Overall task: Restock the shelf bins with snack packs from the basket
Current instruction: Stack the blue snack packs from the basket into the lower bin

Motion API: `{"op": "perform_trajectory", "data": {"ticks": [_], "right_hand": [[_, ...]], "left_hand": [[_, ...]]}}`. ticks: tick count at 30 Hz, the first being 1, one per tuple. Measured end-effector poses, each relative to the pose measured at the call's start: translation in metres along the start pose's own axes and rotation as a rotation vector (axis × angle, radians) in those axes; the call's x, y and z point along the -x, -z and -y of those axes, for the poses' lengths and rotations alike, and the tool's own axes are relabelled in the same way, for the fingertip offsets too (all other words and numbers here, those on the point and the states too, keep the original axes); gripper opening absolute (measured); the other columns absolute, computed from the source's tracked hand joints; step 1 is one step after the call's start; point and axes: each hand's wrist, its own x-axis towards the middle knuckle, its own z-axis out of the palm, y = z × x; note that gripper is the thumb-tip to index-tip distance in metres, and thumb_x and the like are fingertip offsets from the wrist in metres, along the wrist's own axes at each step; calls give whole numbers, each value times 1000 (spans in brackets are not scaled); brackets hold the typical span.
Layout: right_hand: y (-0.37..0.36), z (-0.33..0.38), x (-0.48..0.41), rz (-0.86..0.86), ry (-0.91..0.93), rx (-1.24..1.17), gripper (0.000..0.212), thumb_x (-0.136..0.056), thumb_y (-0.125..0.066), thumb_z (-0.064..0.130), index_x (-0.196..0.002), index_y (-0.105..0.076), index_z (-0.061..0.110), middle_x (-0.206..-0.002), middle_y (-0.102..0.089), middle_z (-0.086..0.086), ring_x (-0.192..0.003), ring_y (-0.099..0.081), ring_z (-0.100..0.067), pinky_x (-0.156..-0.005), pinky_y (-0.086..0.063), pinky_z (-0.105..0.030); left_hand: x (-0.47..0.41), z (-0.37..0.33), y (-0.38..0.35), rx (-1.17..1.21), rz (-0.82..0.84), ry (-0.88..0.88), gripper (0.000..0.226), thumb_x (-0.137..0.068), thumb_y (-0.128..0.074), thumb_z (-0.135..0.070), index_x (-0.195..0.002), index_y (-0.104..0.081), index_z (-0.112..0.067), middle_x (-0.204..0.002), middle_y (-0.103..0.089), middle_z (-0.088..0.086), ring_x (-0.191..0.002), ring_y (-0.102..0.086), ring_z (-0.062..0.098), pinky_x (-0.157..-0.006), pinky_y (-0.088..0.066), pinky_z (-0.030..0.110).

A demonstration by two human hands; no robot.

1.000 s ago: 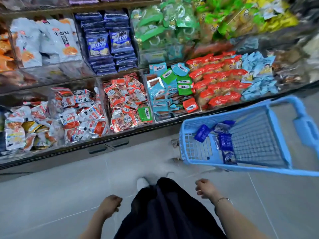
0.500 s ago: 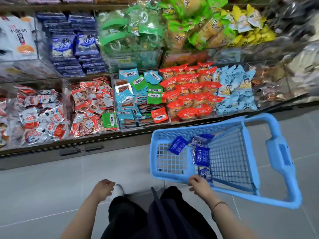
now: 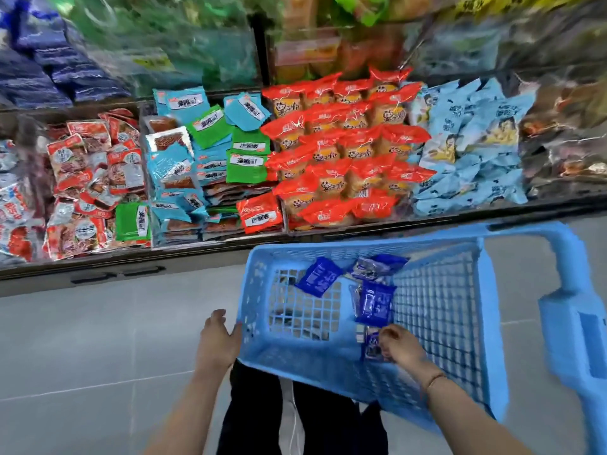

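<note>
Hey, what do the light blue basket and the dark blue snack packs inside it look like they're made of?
The basket looks like moulded plastic, matte, with stiff grid-pierced walls. The dark blue packs look like thin glossy plastic film: crinkled, with bright glints. Whether they are foil-lined, I cannot tell.

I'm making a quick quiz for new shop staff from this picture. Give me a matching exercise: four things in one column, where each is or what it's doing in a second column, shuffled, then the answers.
Column one
1. left hand
2. right hand
3. red packs
4. loose dark blue pack

Column two
A. lying untouched in the basket
B. stacked in a shelf bin
C. pinching a second dark blue pack inside the basket
D. touching the basket's outer near corner

Pairs: 1-D, 2-C, 3-B, 4-A
</note>
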Motion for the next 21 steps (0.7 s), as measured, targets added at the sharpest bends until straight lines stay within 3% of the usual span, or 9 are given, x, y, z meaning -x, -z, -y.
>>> {"op": "perform_trajectory", "data": {"ticks": [3,6,8,10,15,18,21], "right_hand": [[-10,-3,-38,-32,-32,-7,22,-94,-55,21,-72,-54,16,-65,-53,2,-65,-49,-19,-65,-39,-27],[-17,-6,-74,-129,-48,15,16,-93,-57,22,-96,-59,6,-90,-58,-6,-87,-56,-21,-61,-40,-22],[-26,-10,-98,-168,-49,0,39,-88,-64,25,-114,-56,-3,-109,-61,-17,-102,-59,-28,-80,-50,-28],[-35,-7,-116,-216,-97,27,66,-78,-74,30,-126,-45,-4,-124,-53,-21,-113,-54,-35,-95,-47,-42],[-59,8,-147,-415,-142,45,108,-62,-84,41,-139,-21,0,-132,-37,-26,-119,-44,-40,-97,-42,-45],[-68,5,-156,-540,-158,106,111,-58,-85,43,-140,-21,4,-129,-39,-26,-115,-45,-41,-94,-44,-49],[-64,-3,-162,-564,-87,90,102,-56,-87,40,-132,-30,2,-125,-44,-26,-113,-45,-39,-94,-43,-45]], "left_hand": [[-31,-13,-17,-27,-39,-41,43,-93,-54,-24,-130,-46,-5,-122,-58,15,-97,-64,33,-78,-48,36],[-51,-21,-37,-82,-131,-20,28,-95,-50,-30,-111,-54,-6,-97,-64,17,-89,-62,37,-69,-43,37],[-53,-23,-47,-42,-187,-1,25,-95,-49,-28,-98,-58,-5,-81,-63,17,-82,-62,39,-65,-42,37],[-53,-19,-52,-47,-247,-31,25,-94,-49,-28,-93,-58,-5,-77,-63,17,-76,-60,38,-63,-44,38],[-58,-15,-54,-41,-283,-98,26,-94,-49,-27,-84,-55,-4,-70,-59,15,-69,-57,37,-60,-44,38],[-59,-15,-55,-32,-295,-108,27,-93,-49,-27,-84,-56,-3,-70,-59,15,-68,-55,35,-62,-46,39],[-59,-13,-55,-9,-302,-107,26,-92,-50,-28,-80,-55,-5,-66,-57,12,-65,-55,36,-60,-45,38]]}}
